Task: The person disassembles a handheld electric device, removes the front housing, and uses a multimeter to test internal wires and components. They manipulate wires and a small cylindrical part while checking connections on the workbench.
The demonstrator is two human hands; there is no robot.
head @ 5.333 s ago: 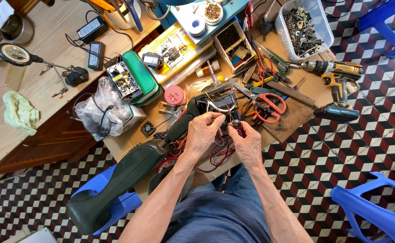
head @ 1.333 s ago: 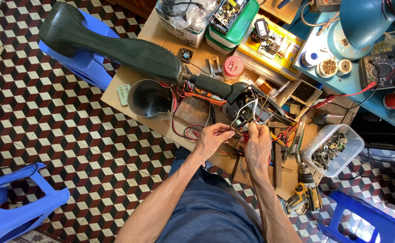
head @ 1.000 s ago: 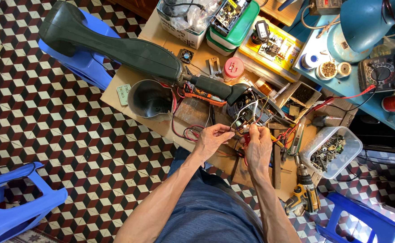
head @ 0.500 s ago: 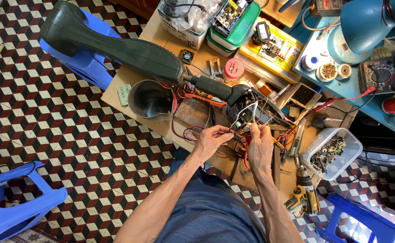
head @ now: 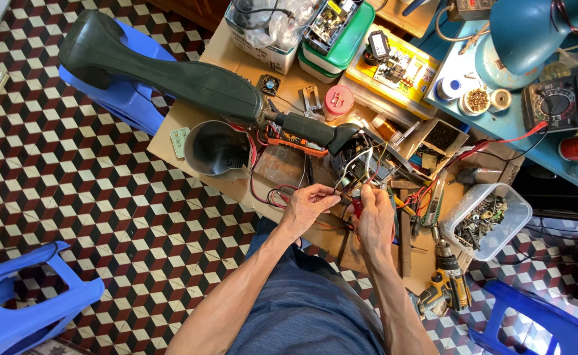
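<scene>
- Checkered floor tiles [head: 104, 217] surround a cluttered bench [head: 190, 112].
- Green housing [head: 164, 69] overhangs the bench's left edge.
- Left hand [head: 307, 209] pinches thin wires [head: 341, 190] near the front edge.
- Right hand [head: 376, 220] grips red-handled pliers [head: 357, 205] beside them.
- Screw tub [head: 486, 220] sits at the right edge.

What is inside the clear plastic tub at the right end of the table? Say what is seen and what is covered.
The tub holds a heap of small dark metal parts, seemingly screws and fittings. What lies at the bottom of the heap is covered.
</scene>
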